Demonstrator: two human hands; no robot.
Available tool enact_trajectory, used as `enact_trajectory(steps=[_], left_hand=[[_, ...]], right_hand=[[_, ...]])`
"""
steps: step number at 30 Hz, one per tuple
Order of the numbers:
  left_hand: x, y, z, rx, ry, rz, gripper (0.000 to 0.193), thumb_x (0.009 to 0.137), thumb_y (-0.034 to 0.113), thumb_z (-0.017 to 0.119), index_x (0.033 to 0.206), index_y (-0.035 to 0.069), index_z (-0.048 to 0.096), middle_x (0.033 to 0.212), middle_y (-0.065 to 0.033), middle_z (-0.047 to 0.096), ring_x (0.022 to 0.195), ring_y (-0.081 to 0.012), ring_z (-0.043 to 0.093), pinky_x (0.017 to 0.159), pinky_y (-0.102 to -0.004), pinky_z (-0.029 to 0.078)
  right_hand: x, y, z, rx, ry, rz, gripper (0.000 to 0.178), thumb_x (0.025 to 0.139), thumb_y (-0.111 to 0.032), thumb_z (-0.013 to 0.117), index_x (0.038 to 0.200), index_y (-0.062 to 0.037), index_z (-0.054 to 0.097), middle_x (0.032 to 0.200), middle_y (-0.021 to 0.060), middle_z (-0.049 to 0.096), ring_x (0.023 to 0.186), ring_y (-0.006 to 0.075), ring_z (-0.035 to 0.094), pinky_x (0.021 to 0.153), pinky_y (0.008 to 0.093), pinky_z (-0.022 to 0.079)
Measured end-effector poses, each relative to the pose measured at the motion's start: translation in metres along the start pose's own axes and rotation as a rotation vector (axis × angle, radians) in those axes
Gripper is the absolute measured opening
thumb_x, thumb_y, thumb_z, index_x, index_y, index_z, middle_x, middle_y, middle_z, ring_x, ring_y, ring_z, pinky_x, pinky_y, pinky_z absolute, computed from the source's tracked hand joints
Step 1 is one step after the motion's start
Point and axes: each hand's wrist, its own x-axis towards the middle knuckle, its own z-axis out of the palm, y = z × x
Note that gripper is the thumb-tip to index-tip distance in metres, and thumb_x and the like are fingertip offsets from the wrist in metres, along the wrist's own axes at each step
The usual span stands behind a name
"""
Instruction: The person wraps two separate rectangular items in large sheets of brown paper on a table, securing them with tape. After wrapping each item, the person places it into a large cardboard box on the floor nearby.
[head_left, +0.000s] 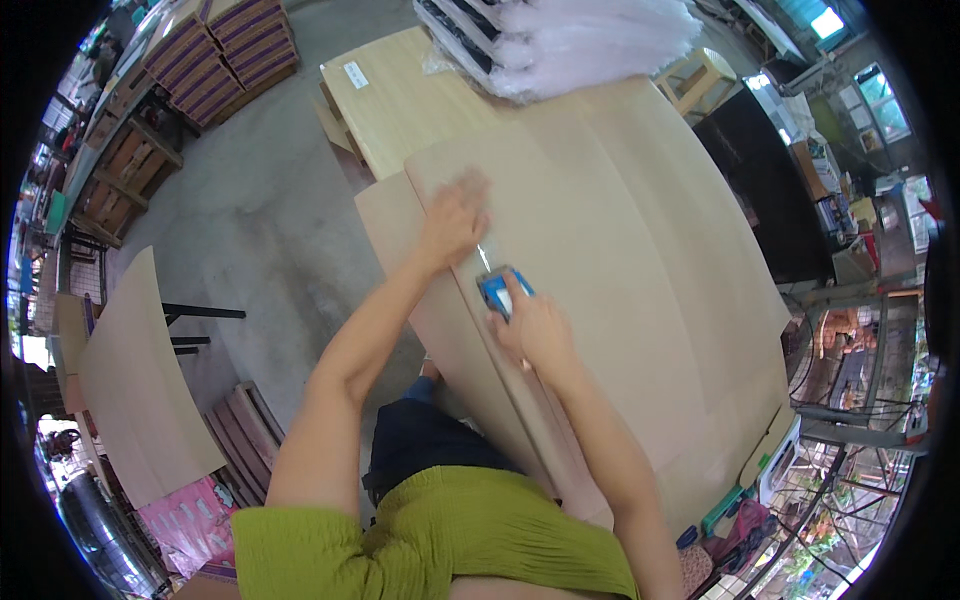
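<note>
A large brown cardboard sheet (600,230) lies before me, with a folded edge running along its left side. My right hand (540,335) is closed round a blue tape dispenser (507,291), which sits low over the cardboard near that edge. From the dispenser a short strip of clear tape (483,258) runs toward my left hand (458,220). This hand is over the cardboard just beyond the dispenser; motion smears its fingers, so their grip cannot be told.
Beyond the cardboard are a pale wooden board (400,95) and a plastic-wrapped bundle (590,45). A yellowish stool (697,80) stands at the far right. Stacked boxes (225,55) are at the far left. Closer on the left, another cardboard sheet (145,390) rests near dark metal legs (205,312).
</note>
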Motion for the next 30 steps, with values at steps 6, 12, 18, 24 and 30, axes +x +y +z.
enact_trajectory(steps=[6, 12, 18, 24, 30], left_hand=[[-0.028, 0.012, 0.011, -0.149, -0.225, 0.183, 0.099, 0.078, 0.081, 0.048, 0.156, 0.026, 0.022, 0.164, -0.0034, 0.016, 0.149, -0.0275, 0.02, 0.116, -0.0635, 0.014], [-0.028, 0.013, 0.006, -0.079, -0.251, 0.172, 0.102, 0.079, 0.082, 0.046, 0.157, 0.022, 0.02, 0.164, -0.0056, 0.015, 0.15, -0.0273, 0.018, 0.116, -0.0655, 0.011], [-0.093, 0.08, -0.006, -0.087, -0.154, 0.376, 0.099, 0.084, 0.071, 0.052, 0.157, 0.013, 0.019, 0.163, -0.0151, 0.013, 0.151, -0.0337, 0.008, 0.116, -0.0652, 0.005], [-0.264, 0.213, -0.024, -0.613, -0.387, 0.99, 0.099, 0.074, 0.069, 0.064, 0.155, 0.025, 0.028, 0.164, -0.0057, 0.014, 0.151, -0.0324, 0.009, 0.118, -0.0617, 0.008], [-0.265, 0.214, -0.036, -0.565, -0.461, 0.991, 0.1, 0.071, 0.066, 0.069, 0.154, 0.03, 0.027, 0.164, -0.0075, 0.013, 0.15, -0.0338, 0.012, 0.117, -0.064, 0.011]], right_hand=[[-0.018, 0.014, -0.011, -0.084, -0.156, -0.029, 0.064, 0.08, -0.041, 0.073, 0.129, -0.0039, 0.054, 0.084, 0.0231, 0.069, 0.081, 0.0405, 0.068, 0.075, 0.0489, 0.055], [-0.152, 0.049, -0.008, -0.088, -0.299, 0.139, 0.066, 0.081, -0.042, 0.072, 0.134, -0.0069, 0.051, 0.083, 0.0224, 0.069, 0.079, 0.0414, 0.068, 0.076, 0.0502, 0.054], [-0.288, 0.082, -0.007, -0.269, -0.56, 0.316, 0.061, 0.08, -0.039, 0.072, 0.131, -0.0093, 0.055, 0.088, 0.0203, 0.07, 0.086, 0.0386, 0.068, 0.078, 0.0478, 0.055], [-0.232, 0.069, 0.017, -0.499, -0.888, 0.13, 0.042, 0.073, -0.044, 0.075, 0.098, -0.0103, 0.072, 0.088, 0.0165, 0.071, 0.088, 0.0322, 0.07, 0.08, 0.0444, 0.055], [-0.304, 0.102, -0.048, -0.168, -0.909, 0.223, 0.057, 0.07, -0.039, 0.078, 0.121, -0.0152, 0.07, 0.093, 0.0126, 0.073, 0.088, 0.0291, 0.07, 0.08, 0.0393, 0.054]])
